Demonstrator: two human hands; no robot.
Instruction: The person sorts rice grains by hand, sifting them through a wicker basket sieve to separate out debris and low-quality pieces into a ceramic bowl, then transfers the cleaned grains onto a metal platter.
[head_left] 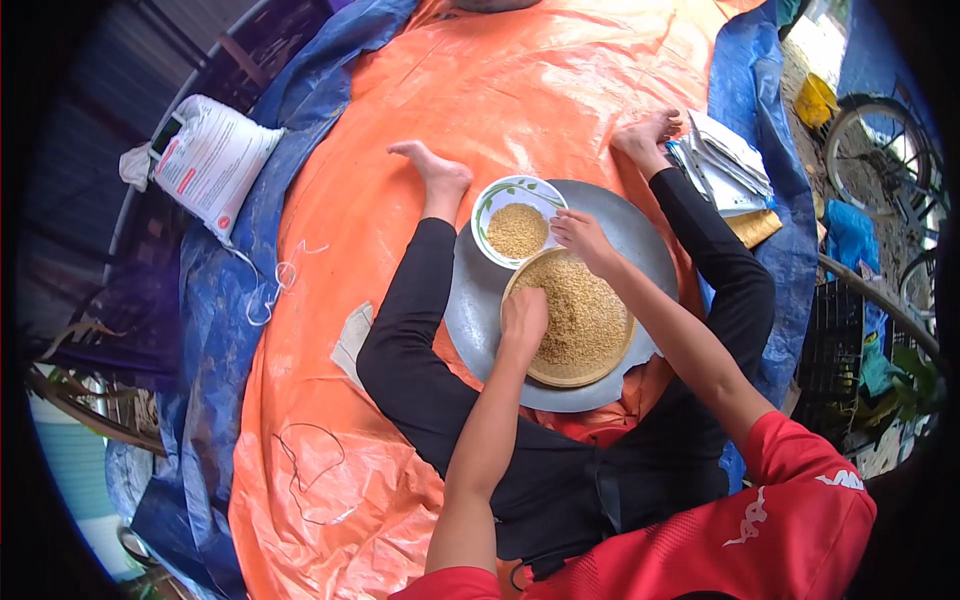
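- Left hand (525,313), curled, dips into basket's (568,381) grain (592,322), grip hidden.
- Right hand (585,240), fingers bent, beside bowl (487,205) beyond basket; hold unclear. Light, low fingers should limit spills.

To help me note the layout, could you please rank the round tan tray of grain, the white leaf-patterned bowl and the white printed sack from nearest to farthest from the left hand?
1. Round tan tray: directly under the left hand.
2. White leaf-patterned bowl: just beyond the hand.
3. White printed sack: far left.
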